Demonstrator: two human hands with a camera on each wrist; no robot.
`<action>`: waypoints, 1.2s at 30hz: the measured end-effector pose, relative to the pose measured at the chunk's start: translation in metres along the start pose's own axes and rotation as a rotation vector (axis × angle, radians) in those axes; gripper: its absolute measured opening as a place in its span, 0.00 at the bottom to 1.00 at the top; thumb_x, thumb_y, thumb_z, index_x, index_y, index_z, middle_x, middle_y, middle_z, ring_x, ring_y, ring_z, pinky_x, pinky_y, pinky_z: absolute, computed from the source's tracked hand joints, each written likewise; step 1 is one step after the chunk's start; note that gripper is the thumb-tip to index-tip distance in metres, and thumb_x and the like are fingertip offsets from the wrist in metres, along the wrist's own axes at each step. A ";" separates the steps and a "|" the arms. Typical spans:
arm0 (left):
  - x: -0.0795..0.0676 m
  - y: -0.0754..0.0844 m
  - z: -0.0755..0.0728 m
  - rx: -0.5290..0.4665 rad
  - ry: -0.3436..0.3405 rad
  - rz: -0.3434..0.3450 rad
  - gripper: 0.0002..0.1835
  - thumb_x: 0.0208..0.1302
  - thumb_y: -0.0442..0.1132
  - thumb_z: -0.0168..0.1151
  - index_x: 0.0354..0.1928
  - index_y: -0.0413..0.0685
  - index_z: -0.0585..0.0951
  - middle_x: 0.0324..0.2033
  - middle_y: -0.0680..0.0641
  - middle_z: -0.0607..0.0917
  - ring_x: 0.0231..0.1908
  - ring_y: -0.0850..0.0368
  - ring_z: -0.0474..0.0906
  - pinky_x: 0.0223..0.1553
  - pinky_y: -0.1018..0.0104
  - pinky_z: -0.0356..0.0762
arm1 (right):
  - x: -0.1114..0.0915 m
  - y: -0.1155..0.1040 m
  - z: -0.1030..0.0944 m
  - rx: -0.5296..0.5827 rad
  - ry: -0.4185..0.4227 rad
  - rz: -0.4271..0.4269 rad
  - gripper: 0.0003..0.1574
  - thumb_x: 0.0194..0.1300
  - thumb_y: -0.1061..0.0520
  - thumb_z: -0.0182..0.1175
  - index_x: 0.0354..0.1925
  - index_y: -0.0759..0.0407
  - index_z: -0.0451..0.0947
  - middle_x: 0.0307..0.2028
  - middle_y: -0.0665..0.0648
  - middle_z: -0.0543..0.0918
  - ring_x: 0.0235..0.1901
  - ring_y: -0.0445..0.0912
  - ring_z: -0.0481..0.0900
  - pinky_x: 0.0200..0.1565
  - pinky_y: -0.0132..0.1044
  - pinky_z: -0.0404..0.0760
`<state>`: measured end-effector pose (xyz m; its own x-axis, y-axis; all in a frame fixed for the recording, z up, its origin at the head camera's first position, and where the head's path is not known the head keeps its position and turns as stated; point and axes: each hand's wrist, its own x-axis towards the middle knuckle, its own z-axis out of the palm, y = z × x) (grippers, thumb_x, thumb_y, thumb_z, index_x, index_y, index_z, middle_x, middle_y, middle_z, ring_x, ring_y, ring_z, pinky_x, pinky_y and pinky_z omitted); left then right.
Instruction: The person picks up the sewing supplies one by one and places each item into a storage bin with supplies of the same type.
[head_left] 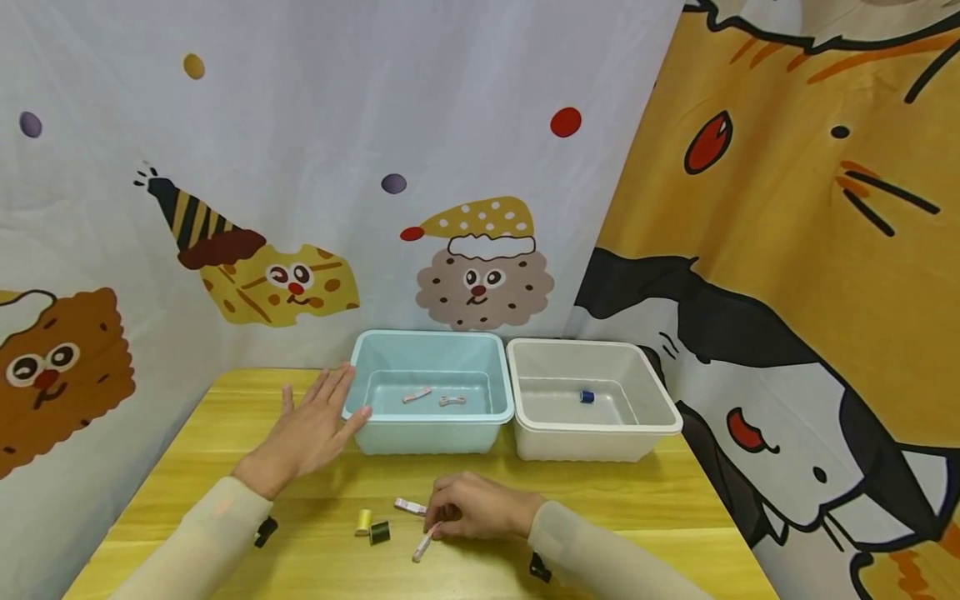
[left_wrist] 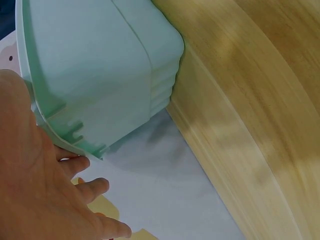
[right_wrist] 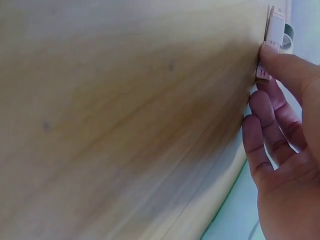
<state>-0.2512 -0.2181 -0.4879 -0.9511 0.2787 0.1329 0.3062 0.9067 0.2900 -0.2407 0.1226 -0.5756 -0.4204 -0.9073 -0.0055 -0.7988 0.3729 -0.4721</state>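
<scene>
My right hand [head_left: 480, 507] pinches one end of a small folded pinkish-white measuring tape [head_left: 423, 546] between thumb and fingertips, low over the table. Printed marks show on this tape [right_wrist: 274, 30] in the right wrist view. A second such tape [head_left: 408, 506] lies just beyond those fingers, partly covered by them. To their left, a yellow thread spool [head_left: 363, 522] and a dark green thread spool [head_left: 380, 532] sit side by side. My left hand [head_left: 311, 429] rests at the near left corner of a light blue bin [head_left: 431, 436], fingers extended along its rim.
Two pinkish-white tapes [head_left: 417, 395] lie inside the blue bin. Against its right side stands a white bin [head_left: 585, 446] holding a blue thread spool [head_left: 587, 397]. Both bins are at the back of the wooden table [head_left: 300, 542], before a printed curtain [head_left: 315, 108].
</scene>
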 end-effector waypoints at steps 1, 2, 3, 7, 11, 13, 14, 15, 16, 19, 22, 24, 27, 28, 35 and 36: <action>0.000 0.000 0.000 0.001 0.001 0.000 0.49 0.94 0.69 0.43 0.96 0.40 0.52 0.95 0.36 0.54 0.93 0.24 0.52 0.79 0.01 0.40 | 0.000 0.000 0.000 0.013 0.002 -0.001 0.08 0.82 0.52 0.75 0.55 0.45 0.95 0.45 0.40 0.88 0.41 0.21 0.78 0.46 0.14 0.83; 0.000 0.000 0.000 0.003 0.002 0.000 0.49 0.94 0.69 0.43 0.96 0.40 0.52 0.95 0.36 0.54 0.93 0.24 0.52 0.79 0.01 0.40 | 0.000 0.001 0.000 0.021 0.005 -0.001 0.07 0.82 0.53 0.75 0.54 0.45 0.96 0.44 0.40 0.88 0.41 0.21 0.78 0.46 0.14 0.83; 0.000 0.000 0.000 0.004 0.003 0.001 0.49 0.94 0.70 0.43 0.96 0.40 0.52 0.95 0.36 0.54 0.93 0.24 0.52 0.79 0.01 0.40 | 0.000 0.001 0.000 0.022 0.009 -0.001 0.06 0.82 0.53 0.75 0.53 0.46 0.96 0.44 0.40 0.89 0.41 0.20 0.78 0.45 0.15 0.83; 0.000 -0.001 0.001 0.004 0.001 0.000 0.48 0.94 0.68 0.45 0.96 0.40 0.52 0.95 0.36 0.54 0.93 0.25 0.52 0.79 0.01 0.41 | -0.001 0.001 0.000 0.016 0.018 -0.010 0.06 0.82 0.55 0.75 0.53 0.47 0.96 0.44 0.41 0.89 0.41 0.20 0.78 0.46 0.15 0.84; 0.001 -0.001 0.001 0.000 -0.001 0.001 0.48 0.94 0.66 0.47 0.96 0.40 0.53 0.95 0.36 0.54 0.93 0.24 0.52 0.79 0.01 0.40 | -0.002 0.001 0.000 0.013 0.026 -0.021 0.06 0.81 0.55 0.76 0.53 0.48 0.96 0.44 0.42 0.90 0.41 0.19 0.78 0.46 0.15 0.84; 0.001 -0.001 0.001 0.005 -0.001 0.002 0.48 0.94 0.67 0.46 0.96 0.40 0.53 0.95 0.36 0.54 0.93 0.24 0.53 0.79 0.01 0.41 | -0.002 0.001 0.001 0.016 0.030 -0.023 0.06 0.81 0.55 0.76 0.53 0.49 0.96 0.44 0.42 0.90 0.40 0.19 0.78 0.45 0.15 0.84; 0.001 -0.001 0.001 0.007 -0.001 0.003 0.48 0.94 0.68 0.45 0.96 0.40 0.53 0.95 0.36 0.54 0.93 0.24 0.53 0.79 0.01 0.42 | -0.003 0.001 0.001 0.016 0.033 -0.023 0.06 0.81 0.55 0.76 0.53 0.49 0.95 0.44 0.42 0.90 0.40 0.19 0.78 0.45 0.14 0.84; 0.001 -0.001 0.001 0.008 0.000 0.003 0.49 0.94 0.68 0.44 0.96 0.40 0.53 0.95 0.36 0.54 0.93 0.24 0.53 0.79 0.01 0.42 | -0.003 0.001 0.001 0.020 0.035 -0.023 0.06 0.81 0.55 0.76 0.53 0.49 0.95 0.44 0.42 0.90 0.40 0.19 0.78 0.45 0.14 0.84; 0.001 -0.001 0.001 0.011 0.000 0.003 0.49 0.94 0.69 0.43 0.96 0.40 0.53 0.95 0.36 0.54 0.93 0.24 0.53 0.79 0.01 0.42 | -0.003 0.001 0.001 0.025 0.038 -0.021 0.06 0.81 0.55 0.76 0.53 0.49 0.95 0.44 0.42 0.90 0.40 0.19 0.78 0.45 0.15 0.84; 0.001 -0.001 0.001 0.007 0.001 0.003 0.50 0.93 0.70 0.42 0.96 0.40 0.53 0.95 0.36 0.54 0.93 0.25 0.53 0.79 0.01 0.42 | -0.004 0.001 0.000 0.040 0.047 -0.015 0.06 0.81 0.54 0.75 0.53 0.49 0.95 0.44 0.42 0.90 0.40 0.20 0.78 0.45 0.15 0.84; 0.000 -0.001 0.000 0.003 0.002 0.002 0.50 0.93 0.70 0.42 0.96 0.40 0.53 0.95 0.36 0.54 0.93 0.25 0.53 0.79 0.01 0.41 | -0.004 0.001 -0.001 0.053 0.056 -0.008 0.06 0.81 0.54 0.76 0.53 0.49 0.95 0.44 0.42 0.90 0.40 0.20 0.78 0.45 0.16 0.85; 0.000 -0.002 0.000 0.002 0.003 0.000 0.49 0.93 0.70 0.43 0.96 0.40 0.53 0.95 0.36 0.55 0.93 0.24 0.53 0.79 0.01 0.41 | -0.004 0.001 -0.002 0.048 0.065 -0.006 0.06 0.81 0.54 0.76 0.53 0.49 0.95 0.44 0.42 0.90 0.40 0.21 0.78 0.45 0.17 0.86; -0.001 -0.003 -0.001 0.007 0.003 -0.003 0.49 0.94 0.70 0.43 0.95 0.40 0.53 0.95 0.36 0.55 0.92 0.24 0.53 0.79 0.01 0.41 | -0.003 0.001 -0.005 0.047 0.079 -0.003 0.06 0.81 0.53 0.76 0.52 0.49 0.95 0.43 0.42 0.90 0.40 0.21 0.77 0.45 0.18 0.86; -0.001 -0.003 -0.001 0.008 0.004 -0.004 0.49 0.94 0.69 0.44 0.95 0.40 0.53 0.95 0.36 0.55 0.92 0.24 0.53 0.79 0.01 0.41 | -0.004 0.001 -0.006 0.047 0.084 -0.003 0.06 0.81 0.53 0.76 0.52 0.49 0.95 0.44 0.42 0.91 0.40 0.21 0.77 0.45 0.18 0.86; 0.000 -0.002 0.001 0.016 0.001 -0.006 0.49 0.93 0.70 0.42 0.96 0.40 0.53 0.95 0.37 0.54 0.93 0.25 0.54 0.79 0.01 0.41 | -0.008 0.002 -0.016 0.068 0.131 0.025 0.04 0.81 0.55 0.76 0.50 0.49 0.96 0.44 0.44 0.91 0.40 0.22 0.77 0.44 0.18 0.85; 0.000 -0.002 0.001 0.015 0.000 -0.006 0.50 0.93 0.70 0.42 0.96 0.40 0.53 0.96 0.37 0.54 0.93 0.25 0.53 0.79 0.01 0.41 | -0.008 0.002 -0.018 0.062 0.141 0.020 0.04 0.81 0.55 0.76 0.50 0.50 0.96 0.44 0.44 0.91 0.41 0.22 0.78 0.45 0.18 0.85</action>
<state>-0.2517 -0.2201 -0.4892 -0.9530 0.2733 0.1307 0.2997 0.9131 0.2765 -0.2462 0.1339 -0.5607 -0.4952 -0.8623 0.1062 -0.7634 0.3735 -0.5269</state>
